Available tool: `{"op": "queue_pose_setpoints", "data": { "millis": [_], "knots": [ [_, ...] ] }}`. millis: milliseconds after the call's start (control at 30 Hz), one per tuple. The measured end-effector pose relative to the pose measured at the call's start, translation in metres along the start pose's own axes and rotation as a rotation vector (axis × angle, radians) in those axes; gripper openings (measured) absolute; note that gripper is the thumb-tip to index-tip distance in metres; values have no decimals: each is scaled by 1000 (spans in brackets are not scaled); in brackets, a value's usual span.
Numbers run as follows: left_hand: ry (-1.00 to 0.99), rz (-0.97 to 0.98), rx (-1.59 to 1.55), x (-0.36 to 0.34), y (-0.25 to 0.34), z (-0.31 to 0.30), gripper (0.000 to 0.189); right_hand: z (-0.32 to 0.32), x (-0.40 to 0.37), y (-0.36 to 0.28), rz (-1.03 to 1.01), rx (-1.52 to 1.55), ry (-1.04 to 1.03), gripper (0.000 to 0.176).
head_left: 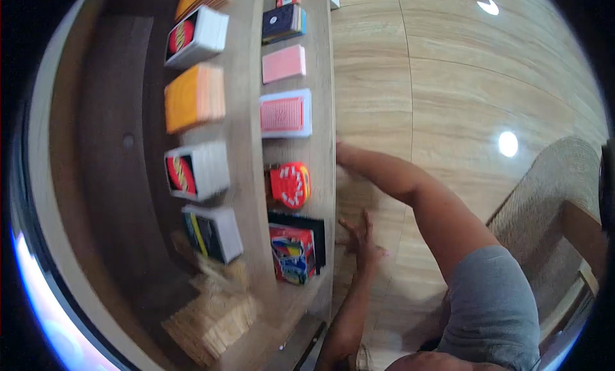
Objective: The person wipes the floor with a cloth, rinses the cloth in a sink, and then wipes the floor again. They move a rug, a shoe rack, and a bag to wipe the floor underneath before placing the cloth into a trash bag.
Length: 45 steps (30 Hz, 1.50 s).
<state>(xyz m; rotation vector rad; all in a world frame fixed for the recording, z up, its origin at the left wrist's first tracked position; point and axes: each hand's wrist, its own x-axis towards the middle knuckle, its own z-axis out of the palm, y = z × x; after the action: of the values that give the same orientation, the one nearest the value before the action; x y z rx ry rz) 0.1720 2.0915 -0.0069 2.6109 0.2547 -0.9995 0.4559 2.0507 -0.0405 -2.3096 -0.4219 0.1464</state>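
Observation:
My left hand is low beside the shelf unit, above the tiled floor. Its fingers are spread, and nothing shows in them. A bent bare limb with a grey fabric edge, apparently my right arm, crosses from the lower right to the shelf's edge. My right hand seems to end there, its fingers hidden or blurred. The wooden shelf unit stands close on the left. Nearest my left hand are a colourful red and blue pack and a red and yellow case.
Boxed UNO cards, orange-backed cards, a pink deck, a red-backed deck and stacked wooden blocks sit on the shelves. A woven chair stands on the right, over glossy floor tiles.

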Motion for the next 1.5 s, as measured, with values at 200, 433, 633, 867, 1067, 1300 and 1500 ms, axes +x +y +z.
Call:
{"op": "queue_pose_setpoints", "data": {
  "millis": [200,433,633,867,1067,1300,1500],
  "knots": [
    [-12,182,31,1,-45,31,136,32,116,32,-15,-433,212,54],
    [7,110,96,1,-4,0,134,-42,167,141,142,-773,410,56],
    [-56,2,128,2,0,-4,141,-194,18,221,400,-311,347,44],
    [2,89,176,5,-2,2,148,-325,-309,381,827,-1228,776,37],
    [-40,-79,224,-4,21,-11,143,-237,-266,259,621,-349,657,41],
    [45,1,301,2,-9,11,143,10,-415,45,-545,-20,-303,46],
    [6,87,266,7,-17,12,152,-102,-400,117,-236,-662,-295,51]
  ]
}}
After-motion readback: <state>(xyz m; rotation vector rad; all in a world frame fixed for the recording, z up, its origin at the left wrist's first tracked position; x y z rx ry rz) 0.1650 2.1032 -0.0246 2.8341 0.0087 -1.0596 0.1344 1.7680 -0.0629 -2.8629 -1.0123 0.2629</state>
